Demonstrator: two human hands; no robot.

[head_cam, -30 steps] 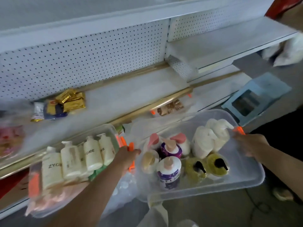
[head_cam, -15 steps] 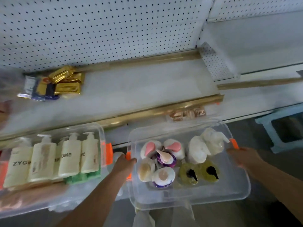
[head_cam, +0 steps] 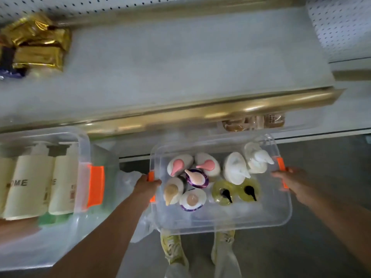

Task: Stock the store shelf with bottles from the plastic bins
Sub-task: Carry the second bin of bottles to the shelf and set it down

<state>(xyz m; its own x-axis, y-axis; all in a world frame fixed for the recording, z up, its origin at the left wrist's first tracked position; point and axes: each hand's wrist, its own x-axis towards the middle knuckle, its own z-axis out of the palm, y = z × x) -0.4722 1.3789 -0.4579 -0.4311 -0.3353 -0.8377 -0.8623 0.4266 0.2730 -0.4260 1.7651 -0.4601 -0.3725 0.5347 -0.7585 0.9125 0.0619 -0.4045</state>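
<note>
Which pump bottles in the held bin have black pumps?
The two yellow-green bottles at the clear bin's near right; every other pump is pink, beige or white.

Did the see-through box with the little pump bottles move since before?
Yes. The clear bin, held by the left hand and right hand, swung right, away from the other bin.

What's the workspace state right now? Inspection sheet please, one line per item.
Surface: white shelf with gold front rail, mostly bare.
Job's things: clear bin of upright pump bottles, held at its two ends; second bin at left with cream bottles lying down.
Clutter: gold packets at shelf's back left; brown packets under the rail.
Grippers: left hand grips the bin's left end; right hand holds the right end by the orange latch.
Cables: nothing seen.
Surroundings: pegboard back panel; grey floor; person's shoes below the bin.
</note>
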